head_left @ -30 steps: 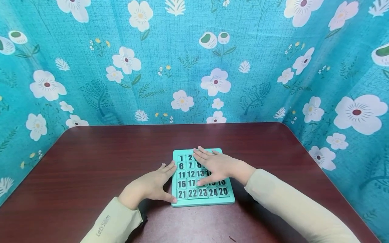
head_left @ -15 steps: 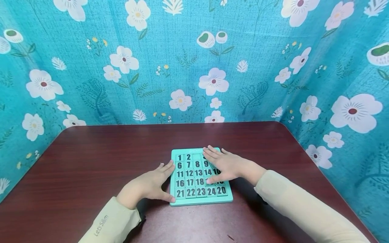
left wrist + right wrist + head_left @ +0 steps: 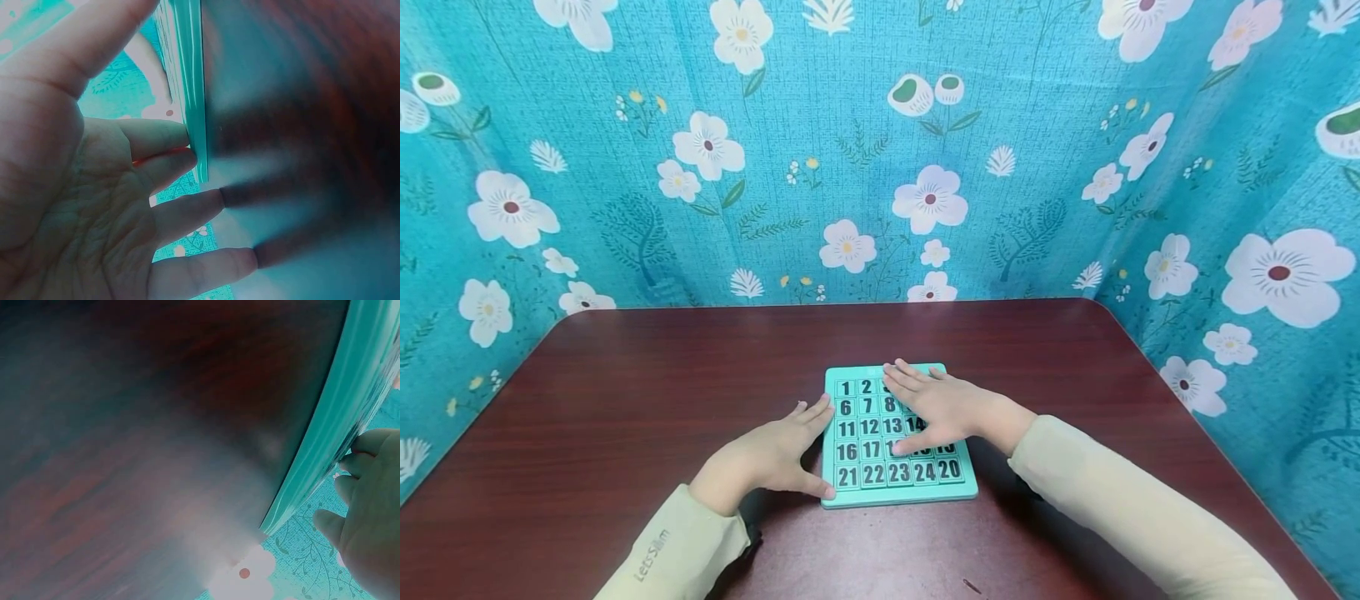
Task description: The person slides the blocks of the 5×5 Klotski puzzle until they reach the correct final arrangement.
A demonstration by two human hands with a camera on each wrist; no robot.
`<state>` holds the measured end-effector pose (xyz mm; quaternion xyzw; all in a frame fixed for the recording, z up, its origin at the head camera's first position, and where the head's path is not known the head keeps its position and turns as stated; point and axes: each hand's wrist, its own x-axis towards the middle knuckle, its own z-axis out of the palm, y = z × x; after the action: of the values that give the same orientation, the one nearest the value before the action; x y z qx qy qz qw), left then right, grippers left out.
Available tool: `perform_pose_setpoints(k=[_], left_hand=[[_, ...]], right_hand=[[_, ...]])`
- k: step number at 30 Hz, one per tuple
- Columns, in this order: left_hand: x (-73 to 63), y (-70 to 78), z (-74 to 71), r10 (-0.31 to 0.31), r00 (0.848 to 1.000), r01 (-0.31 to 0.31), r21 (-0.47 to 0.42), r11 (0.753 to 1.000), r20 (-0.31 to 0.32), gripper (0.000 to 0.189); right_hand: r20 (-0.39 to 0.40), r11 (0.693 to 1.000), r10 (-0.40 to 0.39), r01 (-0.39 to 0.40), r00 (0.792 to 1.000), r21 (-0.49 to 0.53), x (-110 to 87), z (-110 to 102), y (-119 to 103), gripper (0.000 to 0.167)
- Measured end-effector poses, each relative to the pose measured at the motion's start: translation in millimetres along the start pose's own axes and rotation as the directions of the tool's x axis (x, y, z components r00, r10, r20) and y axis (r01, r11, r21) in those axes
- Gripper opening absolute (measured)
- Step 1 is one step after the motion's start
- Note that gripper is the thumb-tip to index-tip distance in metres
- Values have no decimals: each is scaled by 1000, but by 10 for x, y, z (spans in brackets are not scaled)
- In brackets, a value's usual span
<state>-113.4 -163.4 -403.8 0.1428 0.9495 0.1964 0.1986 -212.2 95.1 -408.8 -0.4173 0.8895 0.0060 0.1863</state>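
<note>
A turquoise sliding number puzzle (image 3: pixel 901 497) lies flat on the table, its tiles in rows with black numbers. My left hand (image 3: pixel 769 457) touches its left edge with fingers spread, the thumb by the near-left corner. In the left wrist view, two fingers of that left hand (image 3: pixel 106 181) meet the puzzle's side edge (image 3: pixel 197 94). My right hand (image 3: pixel 946 408) lies over the upper right tiles, fingers extended. Its fingertips partly cover the top-row tile (image 3: pixel 885 385) right of the 2, and its thumb overlaps the fourth row. Several tiles on the right are hidden beneath this hand.
The puzzle rests on a dark reddish-brown table (image 3: pixel 700 358) with rounded far corners. A blue flowered curtain (image 3: pixel 850 167) hangs behind and along both sides. A small dark mark (image 3: pixel 972 586) shows near the front.
My right hand moved right, baring a gap after the 2 half a second ago, then came back left. A tile now fills that gap. My left hand stays at the edge.
</note>
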Motion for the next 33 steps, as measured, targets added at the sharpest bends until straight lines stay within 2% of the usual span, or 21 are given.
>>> perform_pose_setpoints(k=[5, 13, 16, 24, 33], left_hand=[[5, 3, 6, 1, 1000, -1, 1, 1000, -4, 110], [-6, 12, 0, 5, 1000, -5, 1, 1000, -3, 110], [-15, 11, -7, 1, 1000, -1, -7, 1000, -1, 110], [-15, -12, 15, -2, 1000, 2, -11, 1000, -2, 111], [-9, -13, 15, -3, 1000, 3, -10, 1000, -3, 111]], right_hand=[[-10, 1000, -5, 5, 1000, 14, 7, 2, -1, 106], [-98, 998, -38, 42, 994, 42, -213, 59, 187, 104], [-122, 998, -35, 41, 992, 48, -312, 105, 275, 107], [-123, 997, -7, 16, 992, 69, -543, 215, 413, 125], [-137, 997, -39, 48, 990, 66, -529, 221, 433, 126]])
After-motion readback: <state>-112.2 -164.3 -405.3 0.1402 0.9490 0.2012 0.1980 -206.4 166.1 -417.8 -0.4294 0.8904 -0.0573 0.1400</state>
